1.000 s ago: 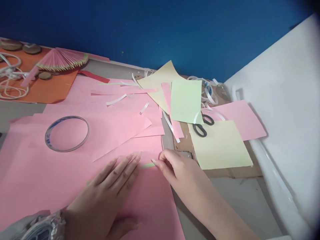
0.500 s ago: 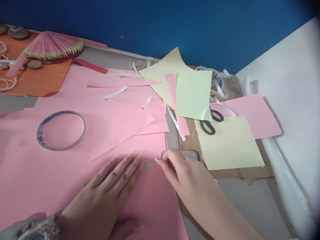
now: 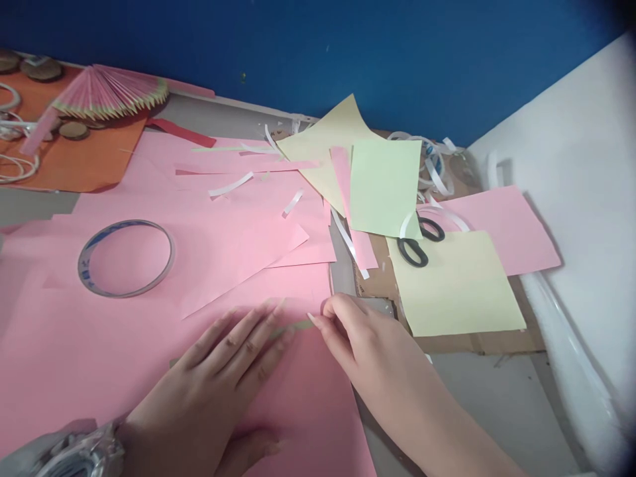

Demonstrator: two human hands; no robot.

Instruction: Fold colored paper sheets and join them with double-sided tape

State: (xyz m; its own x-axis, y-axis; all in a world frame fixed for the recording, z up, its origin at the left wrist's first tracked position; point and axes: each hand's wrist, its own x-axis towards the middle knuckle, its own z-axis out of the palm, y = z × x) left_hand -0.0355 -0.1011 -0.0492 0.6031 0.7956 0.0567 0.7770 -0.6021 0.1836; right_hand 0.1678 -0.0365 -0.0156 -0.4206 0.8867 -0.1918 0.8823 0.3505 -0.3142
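My left hand [image 3: 213, 377] lies flat, palm down, on a large pink paper sheet [image 3: 124, 371]. Its fingers stretch over a narrow light green paper strip [image 3: 298, 325], covering most of it; a bit of the other end peeks out left of the hand. At the strip's right end my right hand [image 3: 360, 338] is closed in a pinch, thumb on the strip and the other fingers curled. What lies under the curled fingers is hidden.
A tape roll [image 3: 126, 258] lies on the pink paper at left. Black-handled scissors [image 3: 413, 252] sit partly under a green sheet [image 3: 385, 189], beside a pale yellow sheet [image 3: 460, 285]. A folded pink fan [image 3: 109, 93] rests on orange paper at back left. A blue wall [image 3: 318, 59] stands behind.
The left forefinger has spread slightly to the right, and the strip shows a little differently beside it. My right hand has hardly moved. The view has shifted slightly.
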